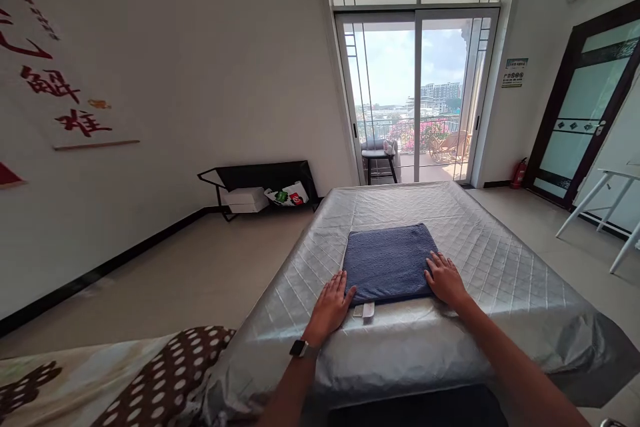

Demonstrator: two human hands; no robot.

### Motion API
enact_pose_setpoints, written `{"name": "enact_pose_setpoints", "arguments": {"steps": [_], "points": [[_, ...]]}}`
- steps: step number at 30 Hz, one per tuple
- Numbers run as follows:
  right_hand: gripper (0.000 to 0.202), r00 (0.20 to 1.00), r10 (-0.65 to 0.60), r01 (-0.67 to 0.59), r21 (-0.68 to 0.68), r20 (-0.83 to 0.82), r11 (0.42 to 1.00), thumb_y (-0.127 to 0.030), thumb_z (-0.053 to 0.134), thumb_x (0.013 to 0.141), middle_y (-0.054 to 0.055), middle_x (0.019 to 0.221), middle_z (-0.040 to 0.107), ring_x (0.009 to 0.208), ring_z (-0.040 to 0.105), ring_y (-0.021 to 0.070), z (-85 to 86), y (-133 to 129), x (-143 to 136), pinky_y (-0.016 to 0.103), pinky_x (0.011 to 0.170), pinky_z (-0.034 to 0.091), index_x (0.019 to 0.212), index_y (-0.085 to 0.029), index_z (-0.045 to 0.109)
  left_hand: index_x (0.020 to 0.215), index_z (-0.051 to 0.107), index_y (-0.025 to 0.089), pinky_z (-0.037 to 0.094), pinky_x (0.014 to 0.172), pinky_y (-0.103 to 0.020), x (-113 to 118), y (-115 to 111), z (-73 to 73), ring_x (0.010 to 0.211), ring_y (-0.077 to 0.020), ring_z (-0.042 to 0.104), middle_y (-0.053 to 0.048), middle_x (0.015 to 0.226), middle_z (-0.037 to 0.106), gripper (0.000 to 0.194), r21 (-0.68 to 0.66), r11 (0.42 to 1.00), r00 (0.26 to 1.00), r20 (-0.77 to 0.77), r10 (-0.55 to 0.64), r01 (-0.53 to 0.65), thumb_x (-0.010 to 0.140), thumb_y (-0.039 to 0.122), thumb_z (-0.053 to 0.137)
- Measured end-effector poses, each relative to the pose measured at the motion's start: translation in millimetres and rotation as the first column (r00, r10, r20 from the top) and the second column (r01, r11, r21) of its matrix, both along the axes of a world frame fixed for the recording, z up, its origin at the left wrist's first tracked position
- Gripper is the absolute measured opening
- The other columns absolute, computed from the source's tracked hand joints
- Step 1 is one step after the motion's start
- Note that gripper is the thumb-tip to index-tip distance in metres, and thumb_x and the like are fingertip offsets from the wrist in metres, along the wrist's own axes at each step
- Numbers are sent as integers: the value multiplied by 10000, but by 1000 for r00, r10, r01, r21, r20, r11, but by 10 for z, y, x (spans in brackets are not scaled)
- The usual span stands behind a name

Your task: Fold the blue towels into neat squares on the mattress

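Note:
A dark blue towel (389, 263), folded into a flat rectangle, lies on a silver quilted cover (480, 253) spread over a bed-like surface. White tags (369, 310) stick out from its near edge. My left hand (331, 303) rests flat at the towel's near left corner, fingers stretched out, with a dark-faced watch (299, 347) on that wrist. On the opposite side, my right hand (445, 280) lies with its fingers spread over the towel's right edge. Neither hand grips the cloth.
A polka-dotted brown and cream blanket (165, 373) lies at the lower left. Along the wall stands a low black rack (265, 177) with white boxes (245, 200). Sliding glass doors (417, 100) are beyond the cover. White table legs (587, 203) and a fire extinguisher (519, 173) stand right.

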State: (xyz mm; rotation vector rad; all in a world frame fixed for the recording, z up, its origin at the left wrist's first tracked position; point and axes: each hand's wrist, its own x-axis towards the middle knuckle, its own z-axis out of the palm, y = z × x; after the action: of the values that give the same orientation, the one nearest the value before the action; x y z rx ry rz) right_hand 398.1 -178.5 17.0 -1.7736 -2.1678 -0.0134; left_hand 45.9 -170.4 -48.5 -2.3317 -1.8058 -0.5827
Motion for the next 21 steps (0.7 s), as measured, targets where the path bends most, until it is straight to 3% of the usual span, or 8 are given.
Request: {"name": "enact_pose_setpoints", "arguments": {"steps": [3, 5, 8, 12, 16, 21], "points": [[375, 998, 46, -46, 12, -40, 999, -252, 476, 970, 117, 1391, 649, 1314, 565, 260, 45, -227, 117, 412, 1132, 397, 1265, -220, 705, 1352, 591, 160, 454, 1090, -469, 25, -65, 159, 1285, -285, 585, -165, 1381, 638, 452, 126, 992, 998, 67, 3, -12, 1015, 406, 416], [298, 990, 113, -117, -38, -79, 992, -231, 527, 944, 99, 1227, 717, 1169, 643, 240, 67, -354, 213, 364, 1043, 468, 1139, -234, 752, 1174, 669, 186, 495, 1029, -469, 18, -127, 252, 1154, -280, 643, -142, 1233, 691, 319, 176, 984, 993, 121, -20, -2, 987, 347, 467], [271, 975, 182, -194, -91, -124, 977, -215, 585, 906, 75, 1118, 734, 1089, 663, 232, 103, -464, 332, 350, 998, 491, 1115, -242, 755, 968, 686, 229, 534, 959, -438, 9, -240, 357, 1027, -249, 668, -89, 1065, 708, 185, 126, 986, 967, 214, -135, 109, 950, 303, 518], [290, 971, 203, -216, -95, -125, 972, -224, 576, 921, 81, 1149, 727, 1112, 649, 240, 136, -496, 398, 368, 1008, 493, 1161, -241, 738, 996, 702, 253, 541, 954, -416, 5, -371, 459, 1023, -242, 669, -61, 1064, 723, 176, -50, 970, 933, 289, -214, 238, 886, 348, 603], [298, 975, 204, -212, -83, -91, 974, -195, 562, 931, 81, 1172, 723, 1136, 639, 240, 127, -487, 420, 372, 1013, 504, 1176, -234, 728, 1002, 712, 262, 536, 957, -404, -31, -405, 529, 1043, -244, 676, -47, 1075, 735, 178, -159, 960, 947, 266, -183, 230, 866, 327, 616], [283, 978, 200, -203, -45, -56, 978, -190, 552, 952, 70, 1150, 725, 1111, 648, 219, 132, -492, 417, 339, 974, 531, 1176, -243, 717, 998, 705, 262, 528, 947, -383, -63, -383, 541, 1022, -221, 681, -23, 1049, 741, 161, -170, 965, 971, 164, -175, 202, 927, 312, 568]]}}
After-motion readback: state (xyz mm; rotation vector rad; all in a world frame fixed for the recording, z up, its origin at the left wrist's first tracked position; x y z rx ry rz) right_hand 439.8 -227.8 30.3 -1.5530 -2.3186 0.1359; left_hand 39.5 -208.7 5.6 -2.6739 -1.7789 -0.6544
